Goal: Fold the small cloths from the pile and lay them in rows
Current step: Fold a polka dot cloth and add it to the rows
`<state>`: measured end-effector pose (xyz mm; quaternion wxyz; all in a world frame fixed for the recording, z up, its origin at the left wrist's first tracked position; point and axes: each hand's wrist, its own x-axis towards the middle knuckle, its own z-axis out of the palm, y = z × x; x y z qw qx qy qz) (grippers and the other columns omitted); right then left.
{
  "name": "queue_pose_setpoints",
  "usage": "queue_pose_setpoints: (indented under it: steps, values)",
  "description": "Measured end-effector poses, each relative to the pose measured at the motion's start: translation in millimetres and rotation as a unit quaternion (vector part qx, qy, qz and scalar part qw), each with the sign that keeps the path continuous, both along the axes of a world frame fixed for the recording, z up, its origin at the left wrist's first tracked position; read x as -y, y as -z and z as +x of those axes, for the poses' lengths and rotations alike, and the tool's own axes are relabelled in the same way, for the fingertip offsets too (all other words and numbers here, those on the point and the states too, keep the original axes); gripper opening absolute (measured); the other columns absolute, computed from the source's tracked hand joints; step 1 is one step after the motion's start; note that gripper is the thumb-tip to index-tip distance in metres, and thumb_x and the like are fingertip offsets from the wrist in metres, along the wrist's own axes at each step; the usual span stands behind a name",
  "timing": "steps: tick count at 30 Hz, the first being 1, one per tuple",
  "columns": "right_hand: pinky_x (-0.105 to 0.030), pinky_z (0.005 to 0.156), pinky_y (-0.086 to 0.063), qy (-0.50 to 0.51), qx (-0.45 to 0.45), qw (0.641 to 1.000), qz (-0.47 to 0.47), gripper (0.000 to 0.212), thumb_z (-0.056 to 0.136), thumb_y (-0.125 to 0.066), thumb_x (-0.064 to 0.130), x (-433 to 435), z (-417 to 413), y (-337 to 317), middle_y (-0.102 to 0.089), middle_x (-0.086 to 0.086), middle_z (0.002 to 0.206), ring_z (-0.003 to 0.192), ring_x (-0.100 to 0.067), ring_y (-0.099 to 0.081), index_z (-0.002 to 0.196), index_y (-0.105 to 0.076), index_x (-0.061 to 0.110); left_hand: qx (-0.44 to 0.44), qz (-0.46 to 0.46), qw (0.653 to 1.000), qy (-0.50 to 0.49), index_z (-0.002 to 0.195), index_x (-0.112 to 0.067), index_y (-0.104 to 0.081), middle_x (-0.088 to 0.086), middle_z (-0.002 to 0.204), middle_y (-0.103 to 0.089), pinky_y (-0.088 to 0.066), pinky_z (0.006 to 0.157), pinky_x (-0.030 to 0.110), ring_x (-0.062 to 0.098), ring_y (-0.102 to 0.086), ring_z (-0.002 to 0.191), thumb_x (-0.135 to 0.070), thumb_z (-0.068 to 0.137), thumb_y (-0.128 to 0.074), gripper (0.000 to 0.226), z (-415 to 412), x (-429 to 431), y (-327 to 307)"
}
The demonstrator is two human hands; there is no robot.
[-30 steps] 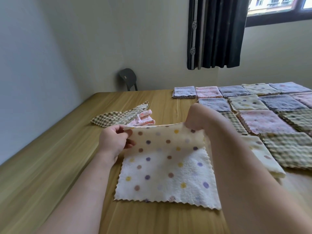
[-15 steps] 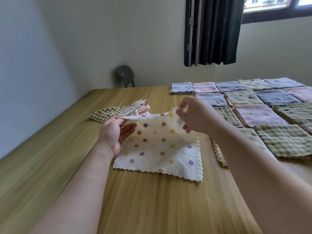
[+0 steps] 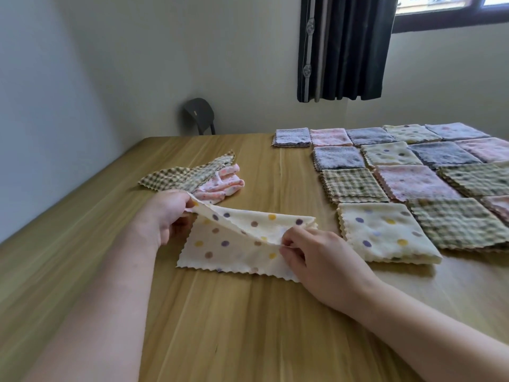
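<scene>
No text, label, brand, number or sign can be read anywhere in view.

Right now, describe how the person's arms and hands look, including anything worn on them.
The left hand and right hand are bare, with no gloves and no ring showing. Neither wrist carries a watch or bracelet. The left forearm and right forearm are uncovered, with no sleeve in view down to the picture's edge.

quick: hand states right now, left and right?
Left hand: closed, pinching a lifted corner of the cream dotted cloth.
Right hand: closed, pinching the same cloth's folded-over edge.
</scene>
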<state>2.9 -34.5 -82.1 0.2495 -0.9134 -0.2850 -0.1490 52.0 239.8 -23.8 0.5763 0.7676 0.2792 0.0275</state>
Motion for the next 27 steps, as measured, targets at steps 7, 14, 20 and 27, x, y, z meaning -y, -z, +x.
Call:
queue_pose_setpoints:
  steps: [7,14,20,27]
  values:
    - [-0.038,0.068,-0.052,0.012,-0.024,1.000,-0.009,0.017,0.104,-0.048,0.033,9.3,25.3,1.8,-0.059,0.011,0.091,0.077,-0.015,-0.057,0.094,-0.056,0.022,-0.049,-0.038,0.995,0.081,0.095,0.003,-0.066,0.021,0.080,-0.071,-0.058,0.054,0.030,0.026,-0.071,0.061,-0.007,0.100,-0.040,0.029,-4.6,5.2,0.0]
    - [-0.041,0.058,-0.054,0.011,0.076,0.994,0.076,0.017,0.100,-0.053,0.031,14.8,28.5,3.6,-0.068,0.002,0.098,0.074,-0.027,-0.067,0.091,-0.056,0.018,0.022,-0.115,0.992,0.042,0.077,-0.013,-0.055,0.016,0.076,-0.074,-0.051,0.045,0.027,0.027,-0.070,0.060,-0.055,0.103,-0.043,0.050,-3.7,6.1,-3.6]
    - [-0.036,0.048,-0.051,0.004,0.139,0.987,0.085,0.023,0.098,-0.052,0.033,17.7,20.0,-4.8,-0.073,0.001,0.093,0.068,-0.026,-0.069,0.086,-0.061,0.016,0.029,-0.055,0.996,0.060,0.092,-0.009,-0.065,0.010,0.087,-0.070,-0.051,0.042,0.022,0.014,-0.066,0.059,-0.002,0.080,-0.078,0.019,-9.1,5.0,-9.2]
    - [-0.035,0.047,-0.048,-0.001,0.139,0.990,-0.026,0.035,0.097,-0.051,0.042,18.7,18.9,-0.8,-0.060,0.009,0.065,0.064,-0.019,-0.059,0.072,-0.060,0.018,-0.043,0.096,0.984,0.141,0.103,-0.006,-0.069,0.007,0.082,-0.078,-0.053,0.048,0.023,0.018,-0.071,0.058,0.002,0.077,-0.083,0.031,-13.4,7.6,-7.0]
